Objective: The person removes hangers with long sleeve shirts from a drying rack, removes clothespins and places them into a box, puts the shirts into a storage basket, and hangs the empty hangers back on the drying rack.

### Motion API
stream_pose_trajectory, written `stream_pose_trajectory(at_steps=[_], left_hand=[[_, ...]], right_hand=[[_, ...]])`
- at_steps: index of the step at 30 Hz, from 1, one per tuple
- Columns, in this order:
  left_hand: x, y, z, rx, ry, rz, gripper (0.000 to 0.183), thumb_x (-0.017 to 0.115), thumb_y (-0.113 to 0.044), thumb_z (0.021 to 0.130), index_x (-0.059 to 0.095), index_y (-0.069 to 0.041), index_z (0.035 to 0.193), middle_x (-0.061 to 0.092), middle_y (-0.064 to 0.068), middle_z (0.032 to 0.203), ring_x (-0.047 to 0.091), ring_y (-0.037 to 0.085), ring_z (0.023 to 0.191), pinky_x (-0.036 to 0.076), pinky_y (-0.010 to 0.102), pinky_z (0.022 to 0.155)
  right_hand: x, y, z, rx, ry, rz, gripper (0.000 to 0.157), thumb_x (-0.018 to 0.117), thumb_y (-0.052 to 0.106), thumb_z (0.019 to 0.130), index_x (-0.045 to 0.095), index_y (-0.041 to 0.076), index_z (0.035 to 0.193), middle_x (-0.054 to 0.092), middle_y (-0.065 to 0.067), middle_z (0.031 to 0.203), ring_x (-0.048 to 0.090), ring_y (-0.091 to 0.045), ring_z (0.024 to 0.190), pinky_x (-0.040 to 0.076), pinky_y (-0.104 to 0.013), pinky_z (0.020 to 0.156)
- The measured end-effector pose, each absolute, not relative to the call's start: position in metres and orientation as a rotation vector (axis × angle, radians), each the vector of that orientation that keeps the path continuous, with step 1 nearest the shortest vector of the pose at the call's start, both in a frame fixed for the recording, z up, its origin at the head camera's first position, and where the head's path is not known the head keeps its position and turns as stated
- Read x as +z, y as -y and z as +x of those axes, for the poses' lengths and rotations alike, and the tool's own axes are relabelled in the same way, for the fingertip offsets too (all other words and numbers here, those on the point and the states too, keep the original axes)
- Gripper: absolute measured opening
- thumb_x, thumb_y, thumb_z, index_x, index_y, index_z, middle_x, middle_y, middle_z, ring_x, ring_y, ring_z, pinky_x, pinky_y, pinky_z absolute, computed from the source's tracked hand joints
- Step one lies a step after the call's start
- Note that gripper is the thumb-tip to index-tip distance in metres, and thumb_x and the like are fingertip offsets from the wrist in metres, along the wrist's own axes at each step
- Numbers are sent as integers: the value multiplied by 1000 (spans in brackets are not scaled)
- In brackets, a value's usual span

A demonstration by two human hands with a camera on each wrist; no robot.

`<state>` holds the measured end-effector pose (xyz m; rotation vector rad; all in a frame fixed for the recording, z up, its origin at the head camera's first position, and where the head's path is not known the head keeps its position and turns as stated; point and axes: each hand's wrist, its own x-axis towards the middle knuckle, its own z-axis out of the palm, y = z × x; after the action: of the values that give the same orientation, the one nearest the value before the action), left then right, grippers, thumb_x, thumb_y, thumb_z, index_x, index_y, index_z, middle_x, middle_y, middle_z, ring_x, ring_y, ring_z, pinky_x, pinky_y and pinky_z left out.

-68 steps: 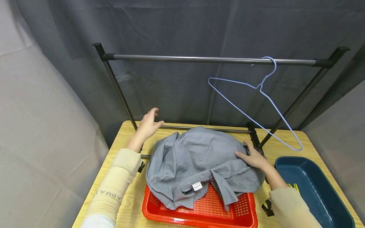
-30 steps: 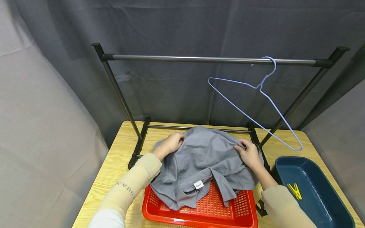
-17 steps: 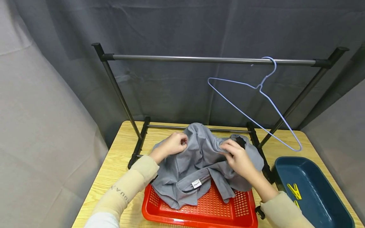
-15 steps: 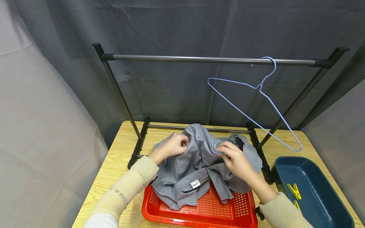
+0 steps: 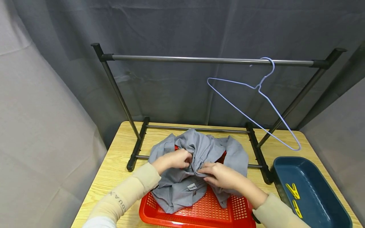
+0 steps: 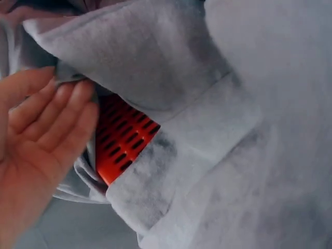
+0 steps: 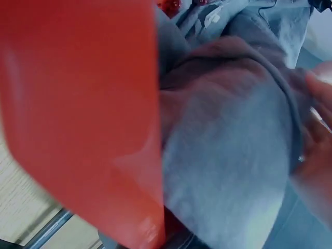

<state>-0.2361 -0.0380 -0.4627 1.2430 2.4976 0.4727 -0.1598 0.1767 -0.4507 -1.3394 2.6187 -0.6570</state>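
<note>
A crumpled grey shirt (image 5: pixel 182 193) with a white label (image 5: pixel 192 186) lies heaped in and over a red perforated basket (image 5: pixel 196 223). Near the middle of the heap, my left hand (image 5: pixel 174 159) pinches a fold of cloth. My right hand (image 5: pixel 222 174) grips another fold just to its right. In the left wrist view, thumb and fingertips of the left hand (image 6: pixel 46 135) meet at the cloth edge, with basket mesh (image 6: pixel 124 140) showing through a gap. The right wrist view has the right hand (image 7: pixel 317 150) on the shirt's edge, beside the basket wall (image 7: pixel 83 104).
A metal clothes rack (image 5: pixel 182 59) stands over the wooden table (image 5: pixel 114 180), its base bars behind and beside the basket. From its rail hangs a lilac hanger (image 5: pixel 280 116) at the right. A dark blue tub (image 5: pixel 316 190) holds yellow clothespins (image 5: pixel 293 191) at the right.
My left hand came down from the left onto the shirt. The right hand moved left, close to it. The shirt is gathered toward the middle, uncovering parts of the basket behind.
</note>
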Motion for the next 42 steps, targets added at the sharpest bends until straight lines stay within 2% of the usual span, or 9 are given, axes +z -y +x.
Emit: stream_pose_trajectory(at_steps=[8,13,18,21,25,29,34,38,42], left_hand=[[-467,41,-235,309,-2422,1226,12,63,-7,79,62,-3,90,52,-1,70,48,11,65,39,24,61],[-457,52,-245,490,-2437,1228,13,61,-5,79,67,-5,90,60,-2,71,49,4,62,40,17,59],[-444,68,-267,854,-2738,1010,11,60,-6,81,70,-3,82,65,4,76,54,11,67,44,22,64],[-441,78,-280,975,-2909,769,14,58,-5,81,70,0,86,66,10,87,59,22,81,46,32,75],[-441,86,-296,895,-2931,507,25,57,-14,85,66,0,103,63,16,108,55,31,103,42,41,89],[-446,88,-305,863,-2687,294,50,50,-32,92,46,-1,131,46,19,133,43,33,122,35,42,99],[-450,83,-309,936,-2345,298,66,33,-50,95,24,-7,144,24,14,148,24,28,135,23,41,107],[-443,71,-312,924,-2195,415,61,17,-45,98,20,-6,145,18,12,150,17,27,137,19,40,109],[-448,58,-318,906,-2190,393,66,18,-53,96,18,-10,146,14,9,152,13,24,138,17,39,110]], right_hand=[[-449,-176,-159,-557,-2481,-1166,38,58,20,90,55,8,126,57,-7,123,52,-22,114,43,-37,92],[-444,-183,-169,-812,-2553,-1194,25,55,19,92,64,6,110,64,-4,107,59,-16,99,48,-32,82],[-432,-203,-192,-1116,-2839,-1027,9,61,9,87,67,5,93,64,-1,90,58,-14,82,49,-34,70],[-428,-222,-210,-1127,-2959,-757,20,60,9,88,61,0,106,59,-14,105,55,-27,96,45,-45,80],[-427,-247,-230,-957,-2915,-433,48,52,22,94,40,-6,131,41,-30,128,39,-46,117,34,-57,91],[-437,-262,-244,-892,-2727,-212,69,41,43,95,23,-8,139,28,-37,135,31,-51,121,34,-59,91],[-446,-262,-254,-973,-2493,-126,74,36,48,95,17,-6,142,13,-36,142,20,-52,127,28,-60,96],[-451,-254,-263,-1011,-2375,-129,73,35,51,94,18,1,144,11,-30,146,17,-49,130,25,-63,97],[-457,-244,-269,-995,-2322,-110,70,35,51,94,20,5,145,12,-26,147,15,-46,132,22,-61,100]])
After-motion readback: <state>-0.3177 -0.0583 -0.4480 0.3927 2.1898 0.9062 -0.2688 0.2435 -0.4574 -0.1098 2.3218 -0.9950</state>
